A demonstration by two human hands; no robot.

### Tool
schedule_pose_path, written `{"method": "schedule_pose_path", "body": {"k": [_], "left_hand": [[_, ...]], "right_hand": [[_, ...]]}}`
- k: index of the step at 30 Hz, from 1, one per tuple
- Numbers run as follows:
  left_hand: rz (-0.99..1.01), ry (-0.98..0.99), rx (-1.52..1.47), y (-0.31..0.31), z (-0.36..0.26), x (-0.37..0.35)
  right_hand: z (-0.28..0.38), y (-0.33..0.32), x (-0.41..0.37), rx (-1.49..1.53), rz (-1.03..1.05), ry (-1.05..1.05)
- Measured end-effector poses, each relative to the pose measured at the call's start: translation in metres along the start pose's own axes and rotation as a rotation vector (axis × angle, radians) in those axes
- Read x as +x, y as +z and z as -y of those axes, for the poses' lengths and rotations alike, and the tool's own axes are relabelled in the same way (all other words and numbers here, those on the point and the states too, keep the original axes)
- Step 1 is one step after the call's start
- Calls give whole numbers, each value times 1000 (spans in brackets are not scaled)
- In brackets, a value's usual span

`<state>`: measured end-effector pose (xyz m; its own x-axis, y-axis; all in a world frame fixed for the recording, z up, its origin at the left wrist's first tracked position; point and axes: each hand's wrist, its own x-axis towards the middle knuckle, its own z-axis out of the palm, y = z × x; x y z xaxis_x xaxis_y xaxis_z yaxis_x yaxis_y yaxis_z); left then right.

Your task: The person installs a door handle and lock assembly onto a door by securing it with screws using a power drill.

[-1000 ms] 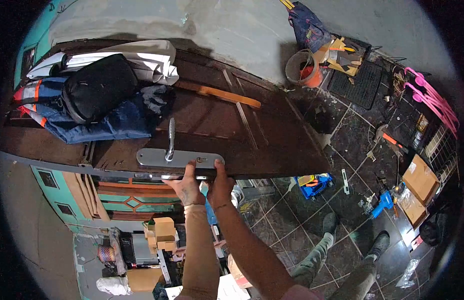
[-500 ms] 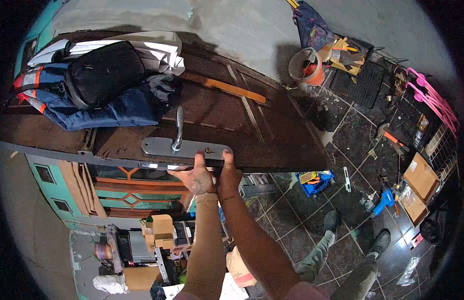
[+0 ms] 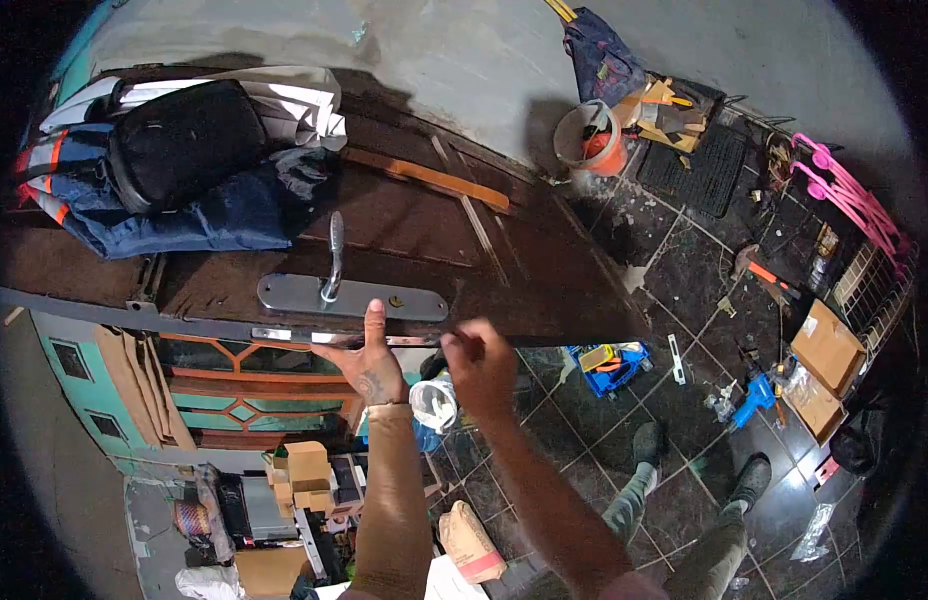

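A dark brown wooden door spans the view, with a silver handle plate and an upright lever near its edge. My left hand is spread, its thumb on the plate beside the keyhole and its other fingers along the door edge. A metal lock strip shows in that edge. Just right of the plate's end, my right hand is curled near the edge; whatever its fingers hold, if anything, is too blurred to make out.
Bags and clothes hang on the door. On the tiled floor lie a blue tool tray, a hammer, a blue power tool and cardboard boxes. A bucket stands by the wall.
My right hand has come off the handle plate and moved right and down, its fingers now curled. My left hand remains on the plate. The whole view has shifted slightly left.
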<state>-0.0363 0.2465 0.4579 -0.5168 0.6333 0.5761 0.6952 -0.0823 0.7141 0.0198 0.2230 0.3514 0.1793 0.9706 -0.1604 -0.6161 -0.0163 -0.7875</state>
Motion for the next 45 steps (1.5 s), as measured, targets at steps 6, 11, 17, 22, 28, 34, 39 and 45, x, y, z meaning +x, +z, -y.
{"method": "schedule_pose_path", "body": {"k": [6,11,17,22,28,34,39,45], "left_hand": [[54,-5,-39,2,-8,1],[105,-51,-105,-9,-1,4],[64,-88,-170,-17,9,1],[68,234,519,-42,46,-9],[66,-124,-81,-19,26,-23],[89,-102,-19,-27,31,-24],[144,-189,-290,-29,26,-22],[189,-20,192,-62,38,-19]], "right_hand": [[12,13,55,-26,374,-265],[10,13,62,-74,408,-298],[0,15,69,-119,435,-423],[-15,20,63,-148,377,-471],[-20,16,68,-202,481,-520],[-28,13,70,-154,490,-515],[-33,10,70,-96,490,-445],[-19,5,79,-269,575,-476]]}}
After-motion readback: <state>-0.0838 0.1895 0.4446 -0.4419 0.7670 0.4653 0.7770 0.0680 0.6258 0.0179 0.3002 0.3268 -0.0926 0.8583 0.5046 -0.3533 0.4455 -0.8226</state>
